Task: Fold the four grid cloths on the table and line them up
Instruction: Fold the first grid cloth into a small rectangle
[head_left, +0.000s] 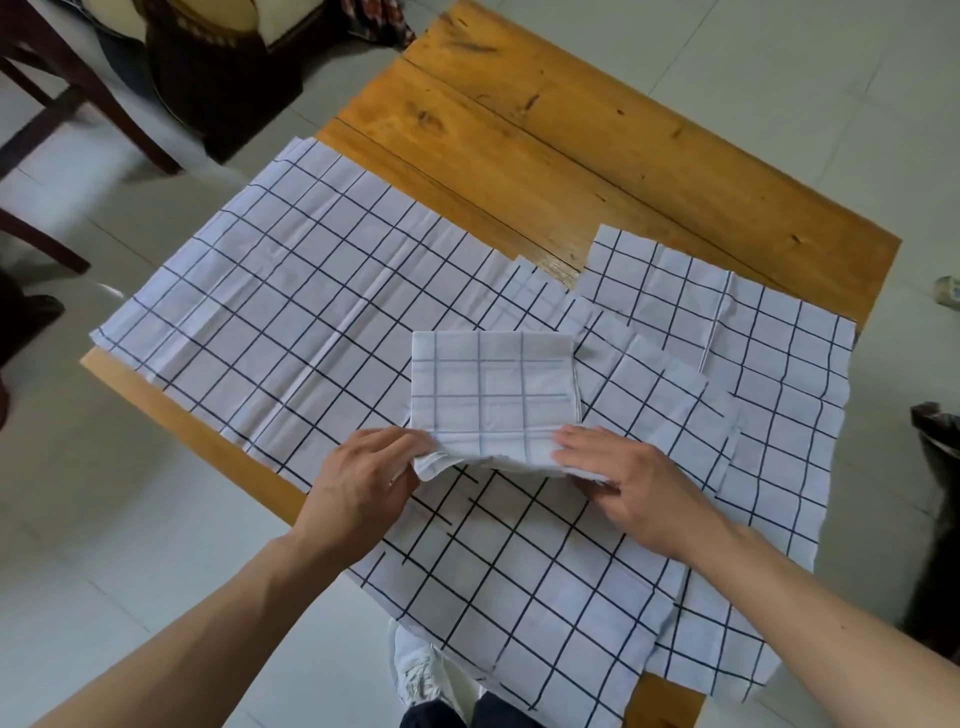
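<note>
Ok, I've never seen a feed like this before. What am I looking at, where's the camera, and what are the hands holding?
There is no machine here: a person works with bare hands. The single picture comes from a camera on the person's head, looking down. A wooden table carries unfolded grid cloths, spread flat and overlapping. On top lies a folded cloth, a small square. The left hand and the right hand each pinch its near edge, which is lifted slightly. How many cloths lie underneath cannot be counted.
</note>
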